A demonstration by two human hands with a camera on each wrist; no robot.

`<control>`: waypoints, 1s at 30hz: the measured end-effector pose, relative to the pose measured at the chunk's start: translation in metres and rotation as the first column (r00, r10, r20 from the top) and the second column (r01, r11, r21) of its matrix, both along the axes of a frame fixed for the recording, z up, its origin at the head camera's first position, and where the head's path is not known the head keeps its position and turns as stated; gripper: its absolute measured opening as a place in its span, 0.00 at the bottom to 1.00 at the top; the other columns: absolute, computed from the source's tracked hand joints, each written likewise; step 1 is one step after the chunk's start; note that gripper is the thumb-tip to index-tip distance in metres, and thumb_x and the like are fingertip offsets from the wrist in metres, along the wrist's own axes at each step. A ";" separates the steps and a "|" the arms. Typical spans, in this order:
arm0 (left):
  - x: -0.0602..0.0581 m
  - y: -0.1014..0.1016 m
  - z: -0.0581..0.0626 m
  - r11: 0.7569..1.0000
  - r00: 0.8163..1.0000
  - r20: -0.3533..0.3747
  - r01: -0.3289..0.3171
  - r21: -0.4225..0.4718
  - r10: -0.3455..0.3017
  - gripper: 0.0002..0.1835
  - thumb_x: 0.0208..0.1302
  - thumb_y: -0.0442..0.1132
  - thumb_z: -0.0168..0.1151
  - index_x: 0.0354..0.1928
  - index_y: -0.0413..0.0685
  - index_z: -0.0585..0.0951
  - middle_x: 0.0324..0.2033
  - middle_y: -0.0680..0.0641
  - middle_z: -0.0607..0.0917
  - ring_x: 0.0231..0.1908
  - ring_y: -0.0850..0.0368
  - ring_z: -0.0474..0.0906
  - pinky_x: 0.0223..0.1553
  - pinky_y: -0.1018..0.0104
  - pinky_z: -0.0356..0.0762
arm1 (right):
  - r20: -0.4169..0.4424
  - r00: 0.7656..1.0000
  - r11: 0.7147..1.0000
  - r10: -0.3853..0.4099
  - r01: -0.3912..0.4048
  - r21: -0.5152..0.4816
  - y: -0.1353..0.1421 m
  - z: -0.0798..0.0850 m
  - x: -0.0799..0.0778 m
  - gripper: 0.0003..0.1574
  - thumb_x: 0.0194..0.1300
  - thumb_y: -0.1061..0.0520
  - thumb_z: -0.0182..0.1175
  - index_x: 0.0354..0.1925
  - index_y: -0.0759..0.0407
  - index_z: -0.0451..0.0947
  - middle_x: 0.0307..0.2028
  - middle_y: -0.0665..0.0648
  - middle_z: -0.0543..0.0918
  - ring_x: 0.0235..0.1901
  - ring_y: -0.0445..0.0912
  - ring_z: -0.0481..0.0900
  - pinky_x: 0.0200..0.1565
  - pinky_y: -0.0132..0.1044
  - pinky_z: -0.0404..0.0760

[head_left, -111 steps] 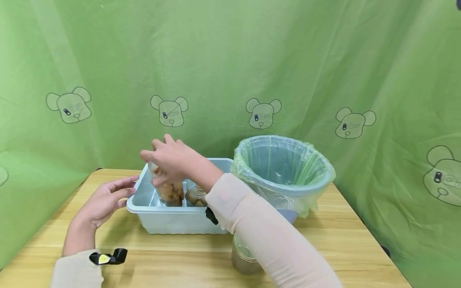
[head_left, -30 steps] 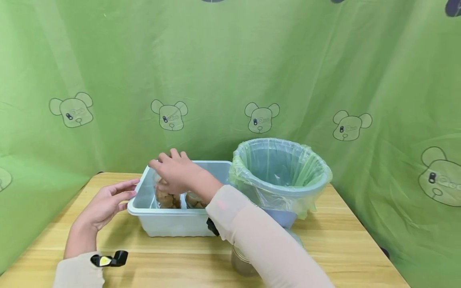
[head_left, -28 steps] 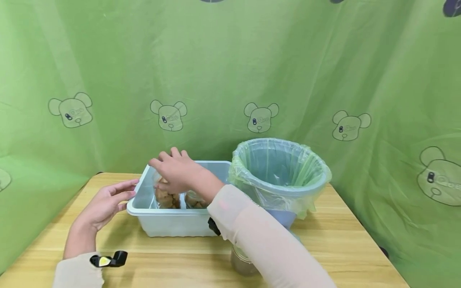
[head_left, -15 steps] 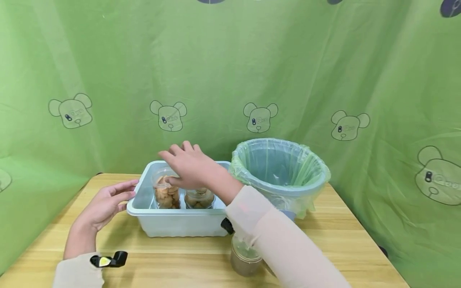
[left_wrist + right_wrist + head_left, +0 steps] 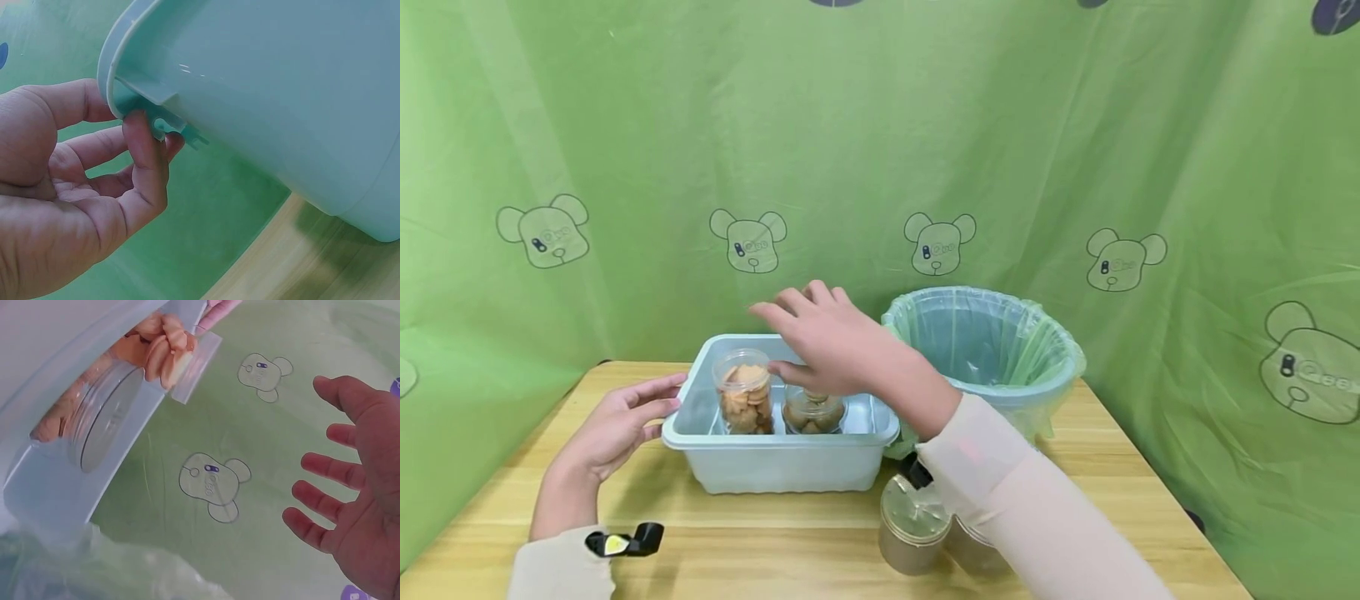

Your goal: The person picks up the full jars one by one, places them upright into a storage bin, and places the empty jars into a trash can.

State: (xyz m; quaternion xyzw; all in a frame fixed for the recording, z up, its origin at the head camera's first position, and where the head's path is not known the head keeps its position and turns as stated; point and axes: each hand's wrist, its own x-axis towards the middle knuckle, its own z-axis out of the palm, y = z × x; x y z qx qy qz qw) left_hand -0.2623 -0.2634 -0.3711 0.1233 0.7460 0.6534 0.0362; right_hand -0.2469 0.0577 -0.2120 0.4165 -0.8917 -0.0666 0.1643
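A light blue plastic basin (image 5: 775, 468) stands on the table, its left rim held by my left hand (image 5: 625, 421). The left wrist view shows thumb and fingers of the left hand (image 5: 94, 156) pinching the rim. In the basin are a tall clear jar (image 5: 747, 408) of brown biscuit-like pieces and a lower jar (image 5: 814, 414) to its right, partly behind my right hand. My right hand (image 5: 827, 346) hovers above that lower jar with fingers spread and holds nothing. In the right wrist view, the right hand (image 5: 362, 469) is apart from the tall jar's biscuits (image 5: 167, 356).
Right of the basin stands a blue bin (image 5: 992, 395) lined with a thin green bag (image 5: 1030, 354). Two lidded jars (image 5: 913, 529) sit near the front of the wooden table (image 5: 760, 550); my right sleeve (image 5: 1037, 508) partly covers one. A green curtain (image 5: 850, 125) hangs behind.
My right hand has let go of the tall jar in the basin and moved up and to the right. The jar stays in the basin. The left hand keeps its hold.
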 end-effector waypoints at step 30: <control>-0.001 -0.001 0.002 1.000 1.000 0.005 0.000 -0.014 0.000 0.33 0.76 0.37 0.58 0.75 0.28 0.60 0.59 0.43 0.77 0.54 0.63 0.78 0.51 0.64 0.82 | -0.047 0.999 0.964 0.002 -0.015 -0.266 0.114 -0.030 0.018 0.40 0.73 0.40 0.60 0.74 0.57 0.65 0.66 0.60 0.72 0.62 0.58 0.69 0.63 0.59 0.68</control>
